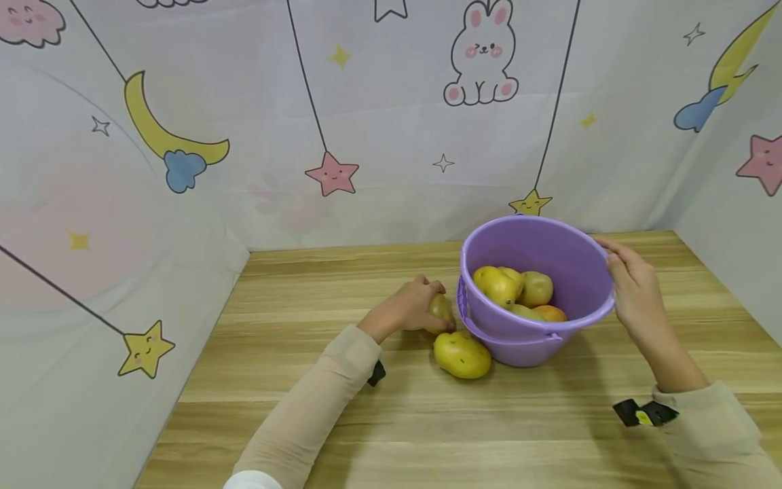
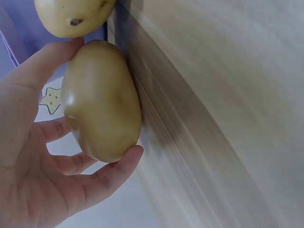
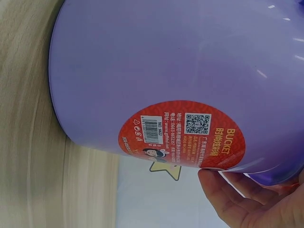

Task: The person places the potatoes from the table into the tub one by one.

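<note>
My left hand [image 1: 411,307] grips a smooth brownish-yellow potato [image 1: 440,310] just left of the purple bucket [image 1: 519,350]. In the left wrist view the thumb and fingers lie around this potato [image 2: 102,99], close above the tabletop. A brighter yellow potato [image 1: 462,356] with dark spots lies on the table against the bucket's front left side. My right hand [image 1: 637,288] holds the bucket's rim on the right. Inside the bucket are several yellow and brownish potato-like pieces [image 1: 497,286] and an orange round piece [image 1: 552,313], partly hidden by the rim.
The wood-grain table [image 1: 293,292] reaches back to a white cloth [image 1: 391,129] printed with stars, moons and a rabbit. The bucket's purple handle [image 1: 462,302] hangs down on its left side. A red label [image 3: 190,142] is on the bucket's outer wall.
</note>
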Motion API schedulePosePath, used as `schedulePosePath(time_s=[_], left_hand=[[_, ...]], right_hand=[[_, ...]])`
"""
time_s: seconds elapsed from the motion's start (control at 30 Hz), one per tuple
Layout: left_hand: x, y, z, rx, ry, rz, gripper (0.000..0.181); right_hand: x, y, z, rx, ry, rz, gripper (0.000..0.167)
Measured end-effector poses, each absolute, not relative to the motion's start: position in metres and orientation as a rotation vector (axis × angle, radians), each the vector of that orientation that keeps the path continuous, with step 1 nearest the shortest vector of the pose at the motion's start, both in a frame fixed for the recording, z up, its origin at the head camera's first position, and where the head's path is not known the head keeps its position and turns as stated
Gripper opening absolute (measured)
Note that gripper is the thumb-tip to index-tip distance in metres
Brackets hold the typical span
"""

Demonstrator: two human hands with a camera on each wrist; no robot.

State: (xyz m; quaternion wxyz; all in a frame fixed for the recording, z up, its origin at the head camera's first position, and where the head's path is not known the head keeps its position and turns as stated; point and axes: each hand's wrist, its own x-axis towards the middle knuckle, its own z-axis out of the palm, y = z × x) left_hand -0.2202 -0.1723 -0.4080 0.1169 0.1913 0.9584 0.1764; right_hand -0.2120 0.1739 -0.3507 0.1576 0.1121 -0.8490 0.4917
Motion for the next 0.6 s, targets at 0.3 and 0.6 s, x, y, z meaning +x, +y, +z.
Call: schedulePosePath(time_s=[0.3,0.6], left_hand=[[-0.221,-0.18,-0.406,0.551,2.831,0.567,0.081],[-0.219,-0.187,-0.392,0.579,2.862,0.557,0.076]], right_hand=[[-0.212,0.174,-0.351,0.341,-2.401,1.432,0.041],[-0.212,0.173,-0.351,0.33,-2.406,1.435,0.041]])
